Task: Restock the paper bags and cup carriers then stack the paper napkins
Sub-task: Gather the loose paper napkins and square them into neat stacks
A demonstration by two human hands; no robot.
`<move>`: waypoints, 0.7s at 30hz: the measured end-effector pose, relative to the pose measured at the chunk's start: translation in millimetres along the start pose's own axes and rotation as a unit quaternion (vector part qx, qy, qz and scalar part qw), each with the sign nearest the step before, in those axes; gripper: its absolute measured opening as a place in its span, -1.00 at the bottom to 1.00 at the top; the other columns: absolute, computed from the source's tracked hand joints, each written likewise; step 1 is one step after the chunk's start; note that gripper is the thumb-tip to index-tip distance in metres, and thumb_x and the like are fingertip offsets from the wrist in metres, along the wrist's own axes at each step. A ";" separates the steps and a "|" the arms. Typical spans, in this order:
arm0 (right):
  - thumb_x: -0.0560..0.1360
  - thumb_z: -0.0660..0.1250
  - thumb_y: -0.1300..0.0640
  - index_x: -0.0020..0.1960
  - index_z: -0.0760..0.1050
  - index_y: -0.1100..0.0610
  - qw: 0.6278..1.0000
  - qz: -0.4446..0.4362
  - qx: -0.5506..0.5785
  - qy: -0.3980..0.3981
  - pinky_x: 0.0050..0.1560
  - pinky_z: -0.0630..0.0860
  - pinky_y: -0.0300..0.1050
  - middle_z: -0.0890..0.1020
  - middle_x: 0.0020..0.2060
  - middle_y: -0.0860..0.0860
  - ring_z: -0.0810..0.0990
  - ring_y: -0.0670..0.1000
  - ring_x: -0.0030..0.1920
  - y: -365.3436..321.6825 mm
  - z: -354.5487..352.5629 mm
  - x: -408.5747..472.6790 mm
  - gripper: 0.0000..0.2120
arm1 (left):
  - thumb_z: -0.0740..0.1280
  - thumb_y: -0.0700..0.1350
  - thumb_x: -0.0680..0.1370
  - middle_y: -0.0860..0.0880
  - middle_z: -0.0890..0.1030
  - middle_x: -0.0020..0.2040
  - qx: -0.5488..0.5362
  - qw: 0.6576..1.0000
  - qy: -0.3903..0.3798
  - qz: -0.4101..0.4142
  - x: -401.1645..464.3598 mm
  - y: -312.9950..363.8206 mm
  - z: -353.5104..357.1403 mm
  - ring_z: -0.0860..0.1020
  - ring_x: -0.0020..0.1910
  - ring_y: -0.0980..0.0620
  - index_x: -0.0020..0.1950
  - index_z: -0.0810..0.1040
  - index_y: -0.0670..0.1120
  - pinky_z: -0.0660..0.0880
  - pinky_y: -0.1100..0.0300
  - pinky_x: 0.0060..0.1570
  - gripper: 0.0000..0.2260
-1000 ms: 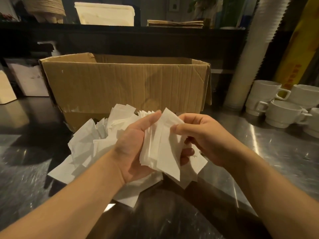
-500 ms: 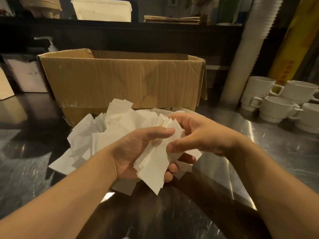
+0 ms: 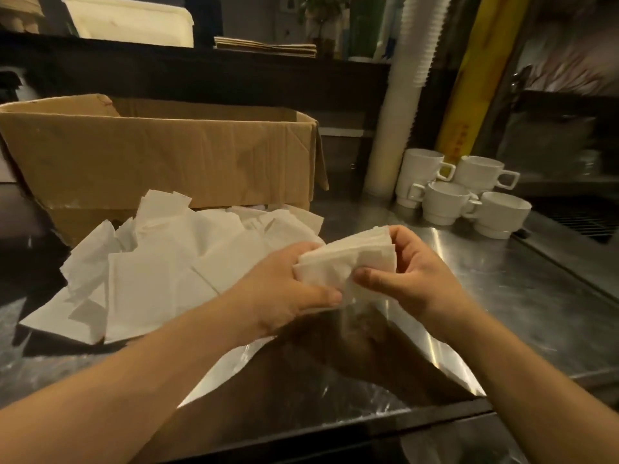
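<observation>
Both hands, left hand point(image 3: 284, 289) and right hand point(image 3: 412, 279), now squeeze the napkin bundle point(image 3: 348, 259) flat and neat; half a second ago it fanned out loose. Stacking looks close.

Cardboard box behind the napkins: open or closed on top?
Open. The cardboard box shows its inner back wall over the front rim, and one side flap hangs down at its right corner. Contents cannot be seen.

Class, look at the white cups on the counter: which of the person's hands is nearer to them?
Right. The right hand holds the napkin stack on the side toward the white cups; the left hand grips the stack's far side, by the loose napkin pile.
</observation>
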State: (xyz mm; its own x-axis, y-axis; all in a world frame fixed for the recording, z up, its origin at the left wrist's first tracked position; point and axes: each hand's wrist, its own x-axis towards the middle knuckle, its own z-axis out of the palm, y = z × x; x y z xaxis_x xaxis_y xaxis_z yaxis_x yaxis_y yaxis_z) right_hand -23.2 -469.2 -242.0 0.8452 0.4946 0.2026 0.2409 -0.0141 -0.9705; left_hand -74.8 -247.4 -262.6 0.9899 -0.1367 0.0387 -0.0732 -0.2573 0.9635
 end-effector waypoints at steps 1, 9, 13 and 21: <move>0.21 0.56 0.08 0.21 0.46 -0.01 1.000 -0.001 -0.007 0.013 -0.05 0.67 -0.12 0.68 0.05 -0.06 0.69 -0.05 0.10 1.6 -6.8 -4.2 -0.40 | 0.61 0.03 0.37 0.07 0.63 0.16 -0.003 1.000 0.021 0.003 6.2 0.5 6.0 0.58 0.26 -0.07 0.30 0.54 0.14 0.56 -0.19 0.31 -0.46; 0.39 0.61 0.17 0.34 0.37 -0.16 0.989 0.052 -0.138 0.014 -0.05 0.67 -0.17 0.51 0.20 -0.09 0.63 -0.05 0.09 22.8 -33.2 -25.3 -0.34 | 0.64 0.06 0.39 0.25 0.44 0.27 0.136 0.990 0.026 0.027 18.8 -3.2 44.8 0.52 0.22 0.11 0.49 0.26 0.27 0.60 0.20 0.21 -0.21; 0.38 0.63 0.13 0.53 0.10 -0.34 0.988 0.029 -0.153 -0.011 0.07 0.60 -0.27 0.42 0.25 -0.18 0.55 -0.14 0.18 25.6 -37.2 -27.1 -0.02 | 0.63 -0.02 0.41 0.24 0.46 0.26 0.144 0.987 0.039 0.055 17.9 -5.0 44.4 0.53 0.21 0.12 0.49 0.27 0.29 0.58 0.29 0.20 -0.22; 0.39 0.60 0.19 0.55 -0.01 -0.33 0.985 0.008 -0.173 -0.005 0.16 0.55 -0.34 0.47 0.19 -0.20 0.56 -0.24 0.17 31.6 -40.5 -25.2 0.05 | 0.64 -0.03 0.41 0.26 0.52 0.16 0.149 0.981 0.080 0.096 23.2 -11.3 38.8 0.55 0.11 0.22 0.35 0.37 0.32 0.53 0.44 0.03 -0.34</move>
State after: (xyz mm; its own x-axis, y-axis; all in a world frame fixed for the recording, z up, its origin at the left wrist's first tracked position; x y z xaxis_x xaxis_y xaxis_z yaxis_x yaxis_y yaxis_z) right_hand -17.5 -517.3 -272.5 0.8454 0.5010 0.1850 0.3778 -0.3164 -0.8701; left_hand -55.8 -284.8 -282.9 0.9593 -0.0646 0.2747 -0.2681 -0.5131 0.8154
